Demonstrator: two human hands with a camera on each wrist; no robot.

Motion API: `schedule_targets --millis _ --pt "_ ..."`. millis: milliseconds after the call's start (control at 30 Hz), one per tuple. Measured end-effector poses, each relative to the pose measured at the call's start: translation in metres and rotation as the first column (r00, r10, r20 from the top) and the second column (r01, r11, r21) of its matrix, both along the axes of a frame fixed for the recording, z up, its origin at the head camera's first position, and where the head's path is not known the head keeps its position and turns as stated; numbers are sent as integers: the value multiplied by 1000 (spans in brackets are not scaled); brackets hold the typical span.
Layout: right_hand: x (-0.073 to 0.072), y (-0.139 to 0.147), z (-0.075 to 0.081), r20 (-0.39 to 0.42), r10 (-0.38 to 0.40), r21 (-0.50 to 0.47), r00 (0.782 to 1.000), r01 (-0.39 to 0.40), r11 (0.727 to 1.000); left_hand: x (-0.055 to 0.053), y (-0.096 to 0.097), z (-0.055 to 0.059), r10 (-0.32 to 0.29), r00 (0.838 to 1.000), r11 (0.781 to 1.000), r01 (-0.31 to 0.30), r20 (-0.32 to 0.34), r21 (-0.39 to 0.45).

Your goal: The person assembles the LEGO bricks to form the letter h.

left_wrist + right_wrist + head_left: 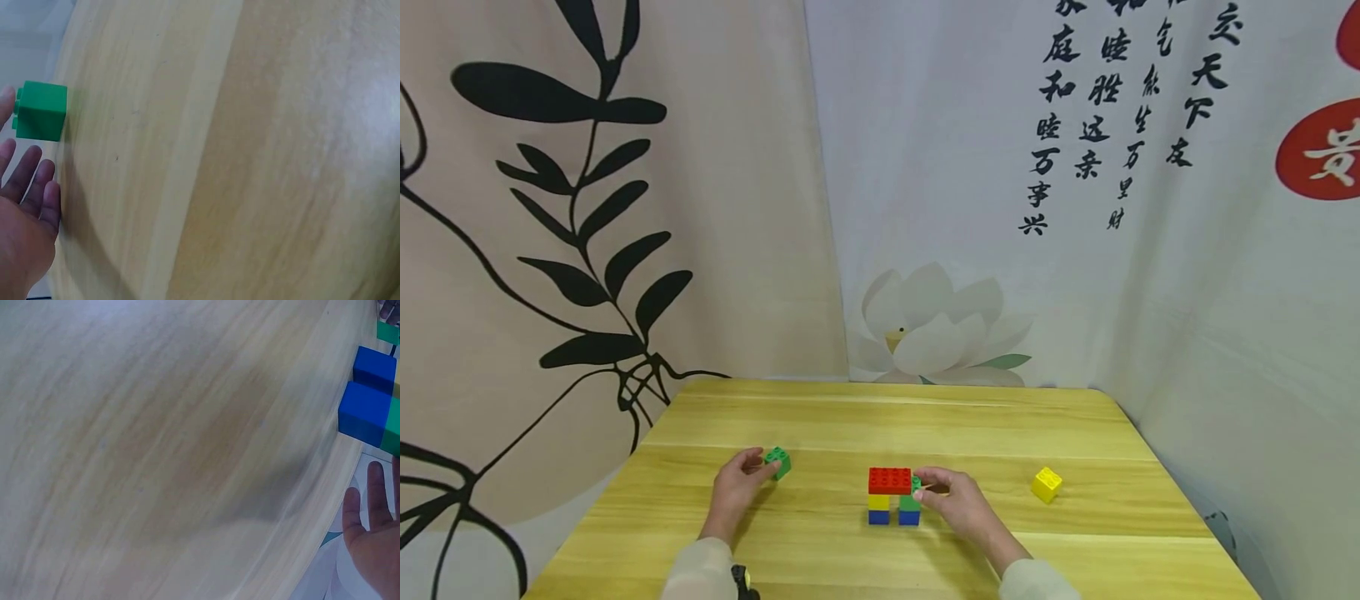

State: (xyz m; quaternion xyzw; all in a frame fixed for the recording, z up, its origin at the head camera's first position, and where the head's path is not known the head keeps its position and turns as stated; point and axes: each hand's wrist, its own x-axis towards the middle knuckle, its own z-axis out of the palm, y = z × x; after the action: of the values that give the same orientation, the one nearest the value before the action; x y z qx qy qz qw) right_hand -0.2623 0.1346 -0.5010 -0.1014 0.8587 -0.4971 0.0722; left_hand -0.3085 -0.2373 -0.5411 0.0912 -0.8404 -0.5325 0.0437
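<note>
In the head view my left hand (741,483) pinches a green toy brick (777,462) between thumb and fingers, its studs up and body tilted. The left wrist view shows this green brick (41,111) close over the table, beside the fingertips (29,164). At the middle stands a small brick arch: two blue bricks (878,517) at the base, a yellow brick (878,502) and a green brick (910,503) above, a red brick (890,481) bridging the top. My right hand (955,500) grips the arch at its right end, thumb and index at the green brick.
A loose yellow brick (1047,484) lies on the wooden table (820,567) to the right of my right hand. Printed curtains (970,317) hang behind and beside the table.
</note>
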Motion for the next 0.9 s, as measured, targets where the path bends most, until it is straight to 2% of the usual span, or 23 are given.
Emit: schedule_targets --millis 233,600,900 --pt "0 0 0 3 1 -1 1000 -1 1000 -1 4 -2 23 1000 999 -23 -16 -24" --pt "1 0 -1 -10 -3 -6 1000 3 1000 -3 5 -4 18 999 997 -20 -28 -78" --pt "0 0 -2 3 -14 4 1000 14 1000 -3 3 -3 25 999 996 -28 -31 -84"
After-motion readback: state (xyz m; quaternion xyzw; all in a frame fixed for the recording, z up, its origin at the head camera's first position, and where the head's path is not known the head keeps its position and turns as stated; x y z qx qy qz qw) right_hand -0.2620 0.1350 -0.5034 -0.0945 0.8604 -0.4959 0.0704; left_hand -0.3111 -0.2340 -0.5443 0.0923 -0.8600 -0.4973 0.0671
